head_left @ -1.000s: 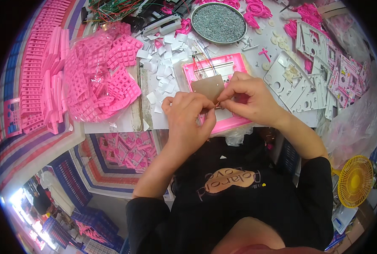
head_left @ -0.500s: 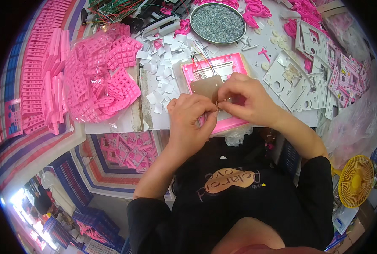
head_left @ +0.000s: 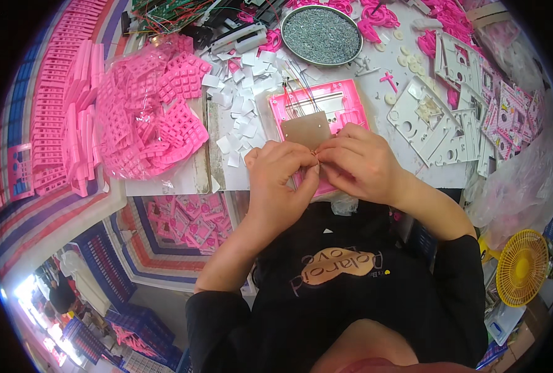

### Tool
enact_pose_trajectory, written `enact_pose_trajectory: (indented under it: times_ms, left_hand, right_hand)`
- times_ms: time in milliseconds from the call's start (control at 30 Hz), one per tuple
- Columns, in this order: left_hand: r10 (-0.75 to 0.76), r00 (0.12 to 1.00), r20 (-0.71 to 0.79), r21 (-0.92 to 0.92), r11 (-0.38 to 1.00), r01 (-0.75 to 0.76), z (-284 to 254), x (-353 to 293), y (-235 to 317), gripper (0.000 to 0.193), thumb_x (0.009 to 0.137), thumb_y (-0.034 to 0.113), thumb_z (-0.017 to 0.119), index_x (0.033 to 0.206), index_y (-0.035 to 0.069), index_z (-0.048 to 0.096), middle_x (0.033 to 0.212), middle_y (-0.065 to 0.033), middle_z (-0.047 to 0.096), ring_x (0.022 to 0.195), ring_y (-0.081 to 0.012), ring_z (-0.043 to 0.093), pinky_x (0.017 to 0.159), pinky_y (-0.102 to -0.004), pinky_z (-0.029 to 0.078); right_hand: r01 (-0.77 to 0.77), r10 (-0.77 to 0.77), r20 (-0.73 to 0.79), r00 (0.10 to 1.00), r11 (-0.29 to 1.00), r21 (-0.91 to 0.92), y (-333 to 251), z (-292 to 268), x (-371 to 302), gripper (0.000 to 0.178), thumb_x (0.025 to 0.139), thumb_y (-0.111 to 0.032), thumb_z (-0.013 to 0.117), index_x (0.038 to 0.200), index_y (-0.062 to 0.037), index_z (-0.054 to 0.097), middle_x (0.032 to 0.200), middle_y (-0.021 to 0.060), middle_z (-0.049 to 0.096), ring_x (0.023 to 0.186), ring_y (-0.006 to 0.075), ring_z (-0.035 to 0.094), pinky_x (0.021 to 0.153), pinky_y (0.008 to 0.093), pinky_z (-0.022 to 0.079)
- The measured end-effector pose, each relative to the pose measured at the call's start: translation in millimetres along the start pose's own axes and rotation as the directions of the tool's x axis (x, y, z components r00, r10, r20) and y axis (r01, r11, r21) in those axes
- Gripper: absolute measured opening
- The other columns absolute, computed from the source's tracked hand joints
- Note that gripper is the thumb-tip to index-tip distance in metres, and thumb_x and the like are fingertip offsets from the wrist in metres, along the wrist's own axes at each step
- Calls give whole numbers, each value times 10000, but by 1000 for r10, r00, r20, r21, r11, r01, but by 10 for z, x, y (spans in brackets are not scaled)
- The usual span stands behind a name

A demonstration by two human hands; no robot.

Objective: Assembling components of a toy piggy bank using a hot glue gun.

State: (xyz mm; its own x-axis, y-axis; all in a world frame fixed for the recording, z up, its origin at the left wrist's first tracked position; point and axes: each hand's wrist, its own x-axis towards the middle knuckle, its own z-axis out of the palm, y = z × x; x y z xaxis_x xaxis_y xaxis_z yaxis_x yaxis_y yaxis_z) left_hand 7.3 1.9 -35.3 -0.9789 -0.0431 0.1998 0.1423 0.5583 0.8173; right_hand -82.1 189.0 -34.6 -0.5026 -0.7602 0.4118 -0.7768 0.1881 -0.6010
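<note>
Fingertips of my left hand (head_left: 281, 173) and my right hand (head_left: 362, 163) meet at the near edge of a brown board (head_left: 306, 128). Both hands are closed in a pinch on what looks like a thin copper-coloured wire (head_left: 314, 153), mostly hidden by the fingers. The board lies over a pink plastic housing (head_left: 351, 99) with an open inside. Several thin coloured wires (head_left: 300, 93) rise from behind the board toward the far side. My hands cover the near part of the housing.
Loose white paper squares (head_left: 242, 102) lie left of the housing, beside a clear bag of pink keypads (head_left: 152, 118). Beyond is a round tray of small screws (head_left: 357, 37). White plastic panels (head_left: 422, 121) lie right. A yellow fan grille (head_left: 522, 267) stands low at right.
My right hand has moved slightly down, and its fingers have come together against the left fingertips. My left hand has hardly moved.
</note>
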Motion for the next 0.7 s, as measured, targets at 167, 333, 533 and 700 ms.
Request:
enact_pose_trajectory:
  times_ms: [167, 333, 533, 700]
  left_hand:
    - [-8, 1000, 17, -12, 1000, 8, 12, -19, 11, 88, 773, 77, 748, 813, 124, 684, 876, 13, 682, 848, -199, 606, 819, -385, 326]
    - [-12, 1000, 23, -5, 1000, 12, 27, -7, 17, 102, 761, 72, 748, 790, 118, 661, 821, 2, 640, 821, -211, 598, 804, -388, 321]
    - [-2, 1000, 22, 33, 999, 1, 32, 10, 55, 111, 755, 71, 744, 784, 117, 647, 801, -10, 617, 810, -223, 592, 799, -395, 318]
    - [-57, 998, 7, -6, 998, 57, 59, -7, 53, 93, 768, 83, 741, 800, 116, 660, 836, -7, 648, 830, -219, 604, 821, -399, 328]
  right_hand:
    - [-41, 40, 17, 999, 995, 92, 2, -38, -2, 215, 730, -38, 753, 931, -52, 679, 857, 76, 684, 733, 268, 638, 636, 377, 527]
    - [14, -14, -1, 1000, 1000, -24, -47, -31, -52, 244, 735, -9, 746, 970, -34, 684, 946, 91, 724, 755, 277, 678, 651, 361, 552]
    - [-51, 50, 48, 998, 999, 11, -50, -44, -56, 222, 740, -14, 749, 952, -36, 688, 916, 83, 722, 736, 265, 677, 631, 366, 547]
    - [-113, 111, 55, 992, 992, 49, -29, -55, -88, 195, 750, -18, 746, 935, -35, 687, 881, 87, 714, 737, 273, 677, 631, 369, 546]
